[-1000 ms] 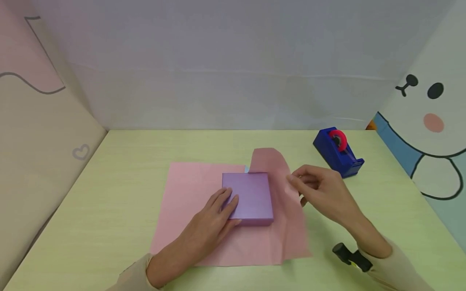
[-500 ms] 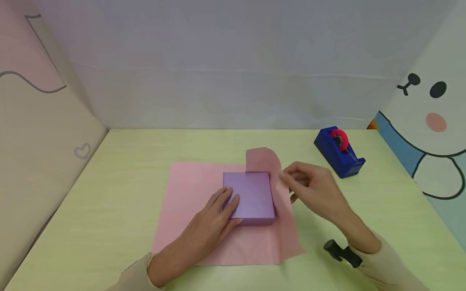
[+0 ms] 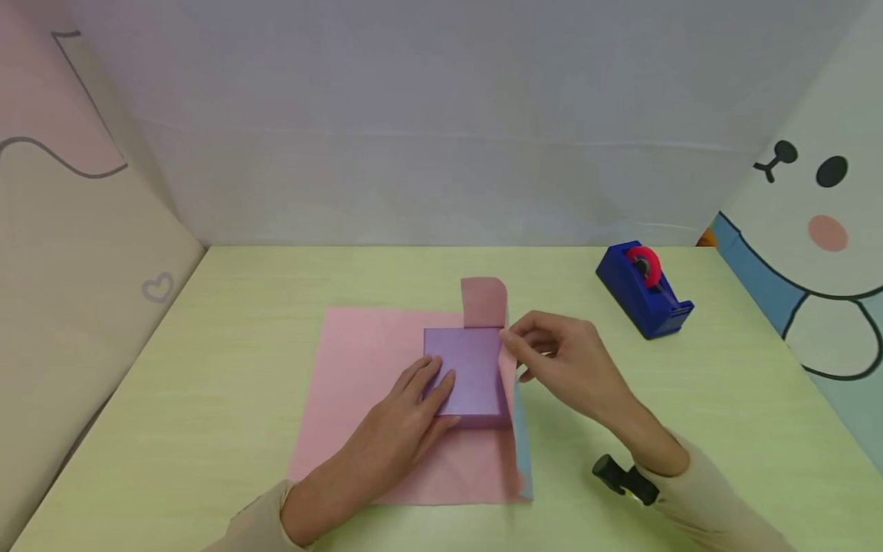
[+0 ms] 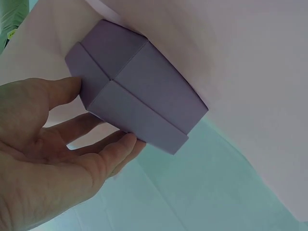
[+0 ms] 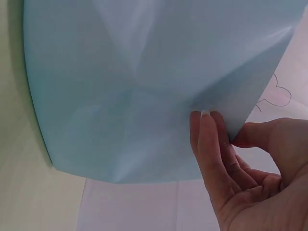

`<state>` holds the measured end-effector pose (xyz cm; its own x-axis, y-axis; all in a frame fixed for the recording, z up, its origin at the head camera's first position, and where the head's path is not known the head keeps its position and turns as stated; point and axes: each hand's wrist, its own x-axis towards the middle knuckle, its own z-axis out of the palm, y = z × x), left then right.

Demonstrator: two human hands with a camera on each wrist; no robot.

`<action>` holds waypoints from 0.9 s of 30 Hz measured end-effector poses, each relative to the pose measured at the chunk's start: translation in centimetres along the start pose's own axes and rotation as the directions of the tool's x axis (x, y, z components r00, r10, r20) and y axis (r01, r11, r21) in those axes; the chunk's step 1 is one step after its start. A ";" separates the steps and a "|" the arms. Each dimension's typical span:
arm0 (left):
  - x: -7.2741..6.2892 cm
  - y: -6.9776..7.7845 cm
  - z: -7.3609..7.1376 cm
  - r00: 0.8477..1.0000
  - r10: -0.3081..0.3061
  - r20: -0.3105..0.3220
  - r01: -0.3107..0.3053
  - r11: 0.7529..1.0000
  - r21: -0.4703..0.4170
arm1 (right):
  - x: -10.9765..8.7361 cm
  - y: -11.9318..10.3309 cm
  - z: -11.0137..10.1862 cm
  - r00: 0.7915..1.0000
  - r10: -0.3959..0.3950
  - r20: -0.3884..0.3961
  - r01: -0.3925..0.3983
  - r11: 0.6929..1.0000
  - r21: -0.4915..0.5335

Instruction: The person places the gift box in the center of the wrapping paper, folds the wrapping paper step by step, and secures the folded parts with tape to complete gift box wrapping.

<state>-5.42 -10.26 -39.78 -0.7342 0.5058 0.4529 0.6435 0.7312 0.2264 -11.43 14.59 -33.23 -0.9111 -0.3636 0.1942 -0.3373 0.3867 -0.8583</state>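
Pink paper | drawn further over purple box (blue underside showing) | right hand pinches paper | left hand grips box

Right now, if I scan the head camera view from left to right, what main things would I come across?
Heart drawing on the side wall, left hand, purple box, right hand, blue tape dispenser, cartoon face.
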 end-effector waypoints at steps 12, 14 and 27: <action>0.0 0.0 0.0 1.000 0.003 -0.017 -0.004 1.000 -0.014 | 0.5 0.3 2.2 0.998 -0.065 0.027 0.066 0.997 -0.038; 0.0 0.0 0.0 1.000 0.001 -0.017 -0.001 1.000 -0.015 | 0.6 0.3 2.4 0.997 -0.070 0.022 0.071 0.996 -0.055; 0.0 -0.1 -0.3 1.000 0.004 0.026 -0.004 1.000 -0.003 | 1.0 1.0 4.1 0.992 -0.116 0.052 0.121 0.985 -0.125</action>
<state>-5.44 -10.47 -39.54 -0.7373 0.5204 0.4308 0.6466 0.7282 0.2271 -11.74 11.14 -35.86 -0.8524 -0.4493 0.2675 -0.4724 0.4423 -0.7624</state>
